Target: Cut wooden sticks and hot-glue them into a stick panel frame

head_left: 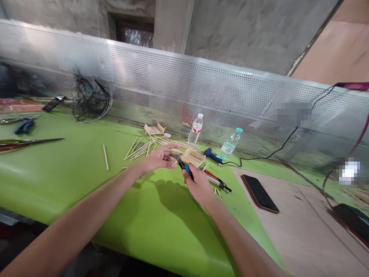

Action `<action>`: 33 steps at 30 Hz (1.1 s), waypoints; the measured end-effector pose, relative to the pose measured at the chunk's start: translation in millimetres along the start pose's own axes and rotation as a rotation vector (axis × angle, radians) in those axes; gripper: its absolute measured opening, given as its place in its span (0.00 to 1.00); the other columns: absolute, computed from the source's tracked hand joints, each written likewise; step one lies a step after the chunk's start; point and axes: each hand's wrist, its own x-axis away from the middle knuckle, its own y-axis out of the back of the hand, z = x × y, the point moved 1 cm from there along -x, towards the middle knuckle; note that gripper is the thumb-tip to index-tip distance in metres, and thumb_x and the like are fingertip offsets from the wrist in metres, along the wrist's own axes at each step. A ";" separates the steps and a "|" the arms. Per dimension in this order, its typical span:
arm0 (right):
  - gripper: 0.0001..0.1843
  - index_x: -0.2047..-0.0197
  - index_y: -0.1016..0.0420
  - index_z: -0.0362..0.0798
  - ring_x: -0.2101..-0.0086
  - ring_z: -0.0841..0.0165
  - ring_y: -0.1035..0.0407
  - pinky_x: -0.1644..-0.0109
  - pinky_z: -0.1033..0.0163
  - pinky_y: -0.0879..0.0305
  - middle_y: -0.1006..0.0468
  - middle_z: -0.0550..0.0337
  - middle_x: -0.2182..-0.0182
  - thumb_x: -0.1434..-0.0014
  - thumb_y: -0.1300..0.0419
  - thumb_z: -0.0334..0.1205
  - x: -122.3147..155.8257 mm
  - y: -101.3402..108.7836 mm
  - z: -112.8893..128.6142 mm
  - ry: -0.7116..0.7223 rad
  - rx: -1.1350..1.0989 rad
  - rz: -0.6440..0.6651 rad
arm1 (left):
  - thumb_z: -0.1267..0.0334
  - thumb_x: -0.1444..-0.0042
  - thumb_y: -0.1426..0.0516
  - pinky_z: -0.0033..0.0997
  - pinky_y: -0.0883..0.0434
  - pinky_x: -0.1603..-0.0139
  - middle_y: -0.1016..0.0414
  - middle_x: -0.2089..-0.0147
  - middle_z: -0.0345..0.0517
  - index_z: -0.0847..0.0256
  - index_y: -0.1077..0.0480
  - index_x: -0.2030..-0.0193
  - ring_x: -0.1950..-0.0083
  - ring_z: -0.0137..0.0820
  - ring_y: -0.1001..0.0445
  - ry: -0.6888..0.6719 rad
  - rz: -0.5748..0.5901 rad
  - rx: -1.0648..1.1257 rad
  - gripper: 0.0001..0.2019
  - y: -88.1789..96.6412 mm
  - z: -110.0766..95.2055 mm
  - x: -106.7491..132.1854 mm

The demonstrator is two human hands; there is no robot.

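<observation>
My right hand (199,184) is closed around a utility knife (184,167) with a black and blue handle, its blade pointing up and left. Just left of the blade, my left hand (163,158) hovers with the index finger stretched out and the others loosely bent; I see nothing held in it. Behind both hands lies a loose pile of thin wooden sticks (141,149) on the green table. A small wooden stick structure (192,157) sits beyond the knife, partly hidden by it. Another stick structure (155,129) stands at the back of the pile.
Behind the sticks stand a clear water bottle (195,130) and a green-capped bottle (231,144), with a blue glue gun (212,155) nearby. A phone (260,193) lies on a board to the right. Scissors (31,142) and a wire bundle (90,99) are left.
</observation>
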 end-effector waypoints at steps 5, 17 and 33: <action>0.12 0.65 0.40 0.52 0.79 0.70 0.36 0.75 0.66 0.52 0.29 0.64 0.77 0.31 0.53 0.48 -0.4 -0.8 -1.5 -0.025 -0.019 0.006 | 0.65 0.54 0.29 0.42 0.30 0.46 0.23 0.46 0.55 0.57 0.36 0.36 0.49 0.37 0.24 -0.053 -0.092 0.012 0.38 1.5 0.0 -2.5; 0.12 0.65 0.40 0.52 0.78 0.69 0.35 0.75 0.66 0.51 0.29 0.63 0.77 0.32 0.53 0.47 -0.3 -0.7 -1.0 -0.020 -0.038 -0.002 | 0.62 0.54 0.29 0.39 0.30 0.49 0.22 0.47 0.55 0.57 0.35 0.37 0.48 0.39 0.24 -0.074 -0.128 0.041 0.37 0.6 0.8 -2.6; 0.11 0.64 0.40 0.52 0.79 0.69 0.36 0.76 0.66 0.51 0.29 0.64 0.77 0.32 0.53 0.47 0.1 -0.6 -0.4 -0.028 -0.044 0.010 | 0.65 0.54 0.29 0.37 0.31 0.49 0.23 0.46 0.53 0.55 0.37 0.36 0.49 0.36 0.24 -0.071 -0.041 0.049 0.38 1.7 5.0 -3.4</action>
